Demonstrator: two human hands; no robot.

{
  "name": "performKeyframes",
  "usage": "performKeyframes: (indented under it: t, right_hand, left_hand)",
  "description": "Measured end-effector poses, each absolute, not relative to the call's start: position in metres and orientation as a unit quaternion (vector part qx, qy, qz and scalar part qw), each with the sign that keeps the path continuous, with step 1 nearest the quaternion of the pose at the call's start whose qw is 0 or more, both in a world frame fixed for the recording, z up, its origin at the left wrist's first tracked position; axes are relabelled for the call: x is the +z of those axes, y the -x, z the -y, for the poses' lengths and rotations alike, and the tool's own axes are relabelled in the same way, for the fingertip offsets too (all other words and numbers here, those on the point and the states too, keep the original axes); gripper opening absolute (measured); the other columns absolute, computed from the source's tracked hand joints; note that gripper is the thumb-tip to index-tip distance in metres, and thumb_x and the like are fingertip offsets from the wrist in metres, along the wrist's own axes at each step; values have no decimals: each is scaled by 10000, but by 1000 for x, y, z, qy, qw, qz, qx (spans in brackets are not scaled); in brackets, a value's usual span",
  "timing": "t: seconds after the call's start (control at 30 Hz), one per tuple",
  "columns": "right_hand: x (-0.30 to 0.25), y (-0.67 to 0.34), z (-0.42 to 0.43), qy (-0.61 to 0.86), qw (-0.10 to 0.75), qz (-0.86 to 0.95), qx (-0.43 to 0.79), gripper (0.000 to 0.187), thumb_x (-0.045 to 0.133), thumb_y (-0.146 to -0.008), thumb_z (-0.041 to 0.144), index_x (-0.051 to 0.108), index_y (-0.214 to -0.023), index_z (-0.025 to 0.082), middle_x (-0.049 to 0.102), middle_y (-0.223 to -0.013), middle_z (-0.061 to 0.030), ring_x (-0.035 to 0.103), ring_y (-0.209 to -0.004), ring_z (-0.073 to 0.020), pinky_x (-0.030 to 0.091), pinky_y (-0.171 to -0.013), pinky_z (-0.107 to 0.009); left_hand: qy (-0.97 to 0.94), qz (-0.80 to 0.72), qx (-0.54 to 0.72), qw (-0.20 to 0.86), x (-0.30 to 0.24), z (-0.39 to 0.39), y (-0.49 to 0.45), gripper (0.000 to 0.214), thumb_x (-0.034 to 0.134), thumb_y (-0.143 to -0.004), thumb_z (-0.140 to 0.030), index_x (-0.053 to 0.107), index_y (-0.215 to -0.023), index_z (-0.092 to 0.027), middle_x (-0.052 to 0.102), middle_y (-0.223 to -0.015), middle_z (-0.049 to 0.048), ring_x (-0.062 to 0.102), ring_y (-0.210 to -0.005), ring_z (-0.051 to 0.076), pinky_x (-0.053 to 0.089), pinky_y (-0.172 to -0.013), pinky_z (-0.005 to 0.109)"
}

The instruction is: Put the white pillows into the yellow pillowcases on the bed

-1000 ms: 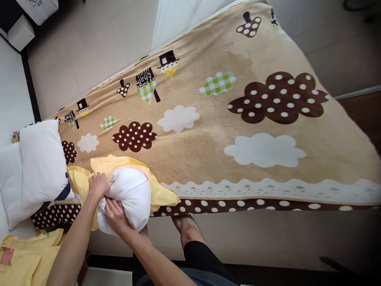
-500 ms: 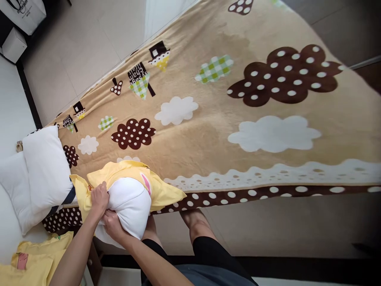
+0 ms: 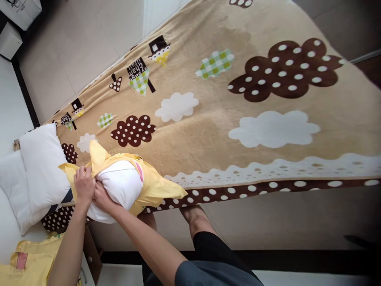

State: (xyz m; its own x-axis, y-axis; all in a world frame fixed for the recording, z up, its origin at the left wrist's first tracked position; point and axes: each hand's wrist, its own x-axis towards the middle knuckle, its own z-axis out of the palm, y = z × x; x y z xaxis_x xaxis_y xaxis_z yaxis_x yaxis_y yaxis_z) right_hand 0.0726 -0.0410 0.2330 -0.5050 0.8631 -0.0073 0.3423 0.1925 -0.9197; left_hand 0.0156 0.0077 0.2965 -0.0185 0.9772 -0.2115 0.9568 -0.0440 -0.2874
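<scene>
A white pillow (image 3: 120, 182) sits at the near edge of the bed, partly inside a yellow pillowcase (image 3: 156, 186) whose cloth wraps over its far side. My left hand (image 3: 84, 183) is closed on the pillowcase's gathered edge at the left. Right beside it, my right hand (image 3: 103, 198) is closed on the pillow's left end, its fingertips hidden in the cloth. One yellow corner of the case stands up above my hands, and its other end lies flat toward the right.
Two more white pillows (image 3: 43, 167) rest at the head of the bed. A patterned beige blanket (image 3: 202, 139) covers the mattress. Folded yellow fabric (image 3: 32, 258) lies at the lower left, by a brown cabinet (image 3: 93, 254). A white box (image 3: 10, 39) stands across the floor.
Both hands have shifted left and slightly up, pulling the case's edge along with them. A yellow corner has risen, and the case covers more of the pillow's right side.
</scene>
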Motion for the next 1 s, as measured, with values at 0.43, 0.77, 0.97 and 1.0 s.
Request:
performKeyframes:
  t: [0.43, 0.77, 0.97, 1.0]
  right_hand:
    - [290, -209, -15, 290, 232, 833, 410, 286, 468, -932, 186, 597, -1185, 227, 615, -1281, -81, 504, -1201, -246, 374, -928, -397]
    - [230, -153, -5, 452, 166, 792, 375, 441, 328, -991, 318, 451, -1383, 157, 549, -1348, -147, 483, -1144, -282, 337, -928, -441]
    - [247, -190, -25, 403, 181, 710, 548, 464, 350, -984, 396, 474, -1406, 246, 506, -1430, -93, 454, -1284, -268, 346, -1041, -453]
    - [249, -200, -33, 372, 195, 682, 599, 458, 333, -986, 430, 518, -1371, 265, 563, -1375, -80, 490, -1259, -254, 376, -1027, -439]
  left_hand:
    - [698, 709, -84, -46, 282, -12, -4, 205, 543, -723, -66, 573, -863, -212, 554, -852, 44, 536, -848, 216, 459, -740, 323]
    - [687, 723, -52, 40, 271, -9, 5, 266, 503, -792, -100, 664, -988, -182, 593, -970, 118, 531, -959, 254, 443, -848, 394]
    - [556, 824, -13, -107, 285, -6, 39, 535, 615, -748, -317, 503, -1256, -192, 536, -1224, 137, 518, -1152, 299, 450, -967, 451]
    - [554, 818, -29, -152, 286, -2, 43, 508, 594, -754, -305, 505, -1240, -185, 548, -1190, 129, 533, -1139, 284, 453, -978, 440]
